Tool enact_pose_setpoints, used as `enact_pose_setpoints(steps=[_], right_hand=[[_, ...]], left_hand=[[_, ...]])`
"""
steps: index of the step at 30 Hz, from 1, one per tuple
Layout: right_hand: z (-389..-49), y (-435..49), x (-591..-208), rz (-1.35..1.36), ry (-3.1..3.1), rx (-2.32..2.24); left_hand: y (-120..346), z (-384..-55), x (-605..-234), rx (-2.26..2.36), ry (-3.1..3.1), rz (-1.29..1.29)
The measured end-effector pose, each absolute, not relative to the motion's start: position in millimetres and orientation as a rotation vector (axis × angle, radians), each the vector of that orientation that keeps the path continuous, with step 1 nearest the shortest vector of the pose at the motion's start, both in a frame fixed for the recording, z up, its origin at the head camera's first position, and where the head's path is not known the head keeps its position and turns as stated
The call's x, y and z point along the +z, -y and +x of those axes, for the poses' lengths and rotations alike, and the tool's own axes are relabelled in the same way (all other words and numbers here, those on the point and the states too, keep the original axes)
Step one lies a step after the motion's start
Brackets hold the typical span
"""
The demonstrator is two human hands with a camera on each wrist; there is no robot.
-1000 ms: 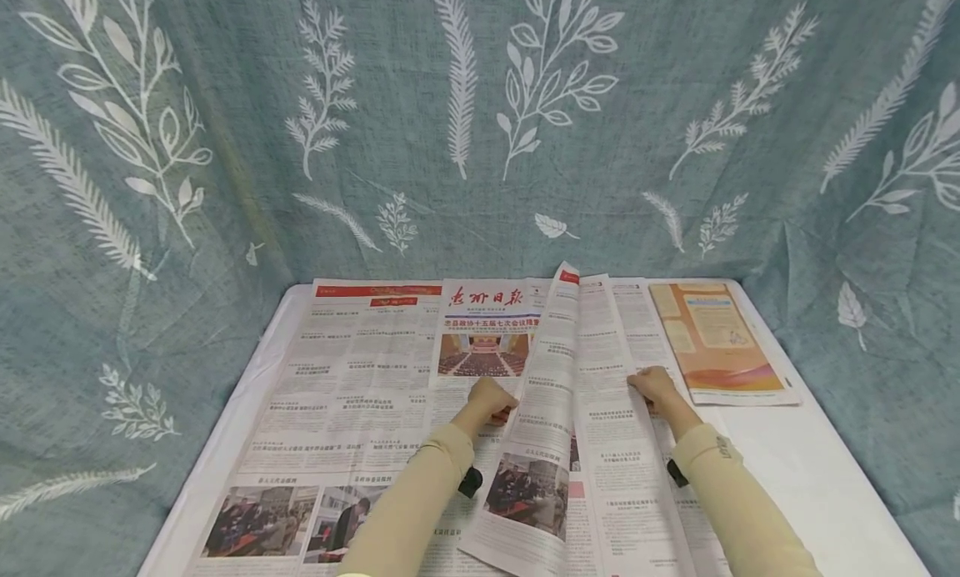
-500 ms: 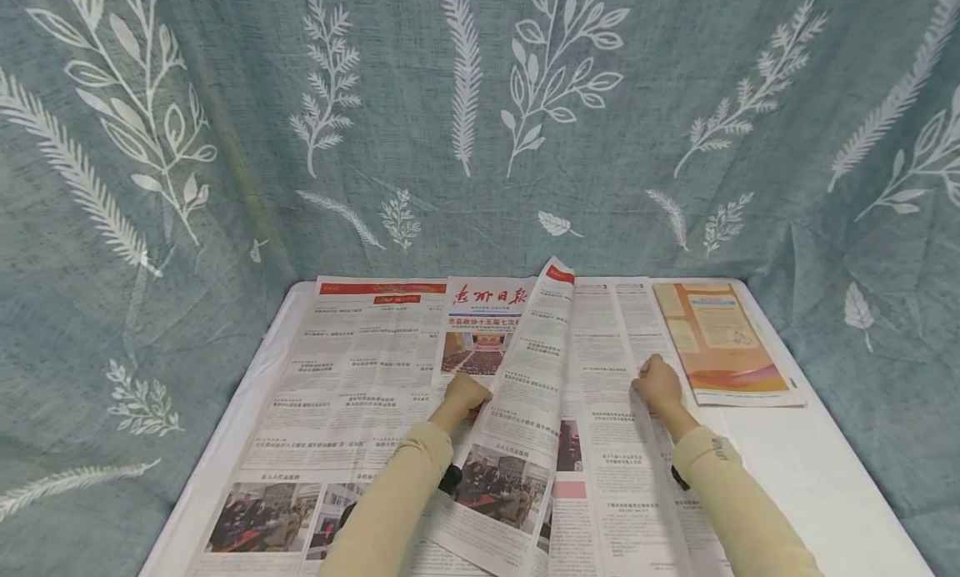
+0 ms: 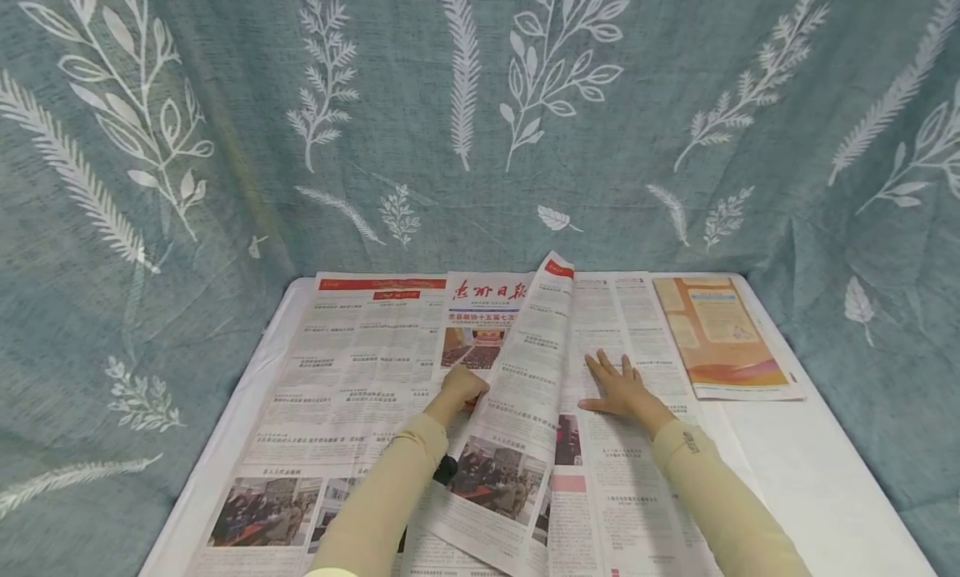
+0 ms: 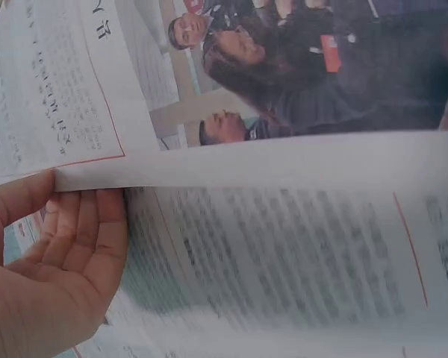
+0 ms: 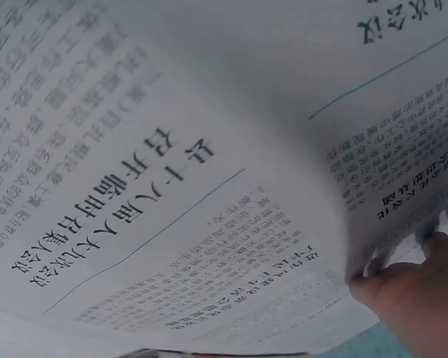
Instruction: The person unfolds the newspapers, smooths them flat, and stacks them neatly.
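A newspaper lies spread across the white table, with a large photo and columns of print. My left hand pinches the edge of a turned-over page, whose fold rises near the middle. In the left wrist view, the thumb of the left hand lies on top of that page and the fingers are beneath it. To the right of the fold, my right hand rests with spread fingers on the printed sheet. Part of the right hand shows in the right wrist view against a curved page.
An orange printed paper, folded flat, lies at the back right of the white tabletop. Behind and at both sides hangs a grey-green curtain with white leaf patterns.
The left hand has drawn the pinched page leftward, then stayed almost still. My right hand has left the sheet's right side, moved left toward the fold and spread its fingers.
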State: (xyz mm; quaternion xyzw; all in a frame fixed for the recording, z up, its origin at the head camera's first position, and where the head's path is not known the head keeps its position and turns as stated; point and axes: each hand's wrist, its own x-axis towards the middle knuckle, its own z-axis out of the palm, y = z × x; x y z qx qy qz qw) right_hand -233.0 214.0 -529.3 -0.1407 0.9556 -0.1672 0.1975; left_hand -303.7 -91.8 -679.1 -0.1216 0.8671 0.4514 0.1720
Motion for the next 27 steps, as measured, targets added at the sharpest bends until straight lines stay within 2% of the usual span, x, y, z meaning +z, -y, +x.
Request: enact_pose_setpoints(steps=[4,11,12,14,21,27], right_hand=[[-234,-215,-526,-0.382,-2.663,-0.435],[-235,-219,-523,-0.376,-2.65,-0.431],[-235,-220,-523,-0.37,-2.649,-0.429],[-236,-222,-524,-0.364,-2.651,-0.428],[-238,-229,-524,-0.364,-2.669,-0.395],[-235,-230,-519,-0.357,-2.673,-0.409]], left_hand=[[102,-287,-646,1.268,-2.438,-0.291],[92,-229,-532,1.218,-2.422,-0.483],[93,-226,-524,1.22,-2.422,-0.491],[96,-222,-518,1.234,-2.413,-0.5],[129,-234,-548,1.24,-2.394,-0.455],[141,-212,-516,1.209,-2.425,-0.512]])
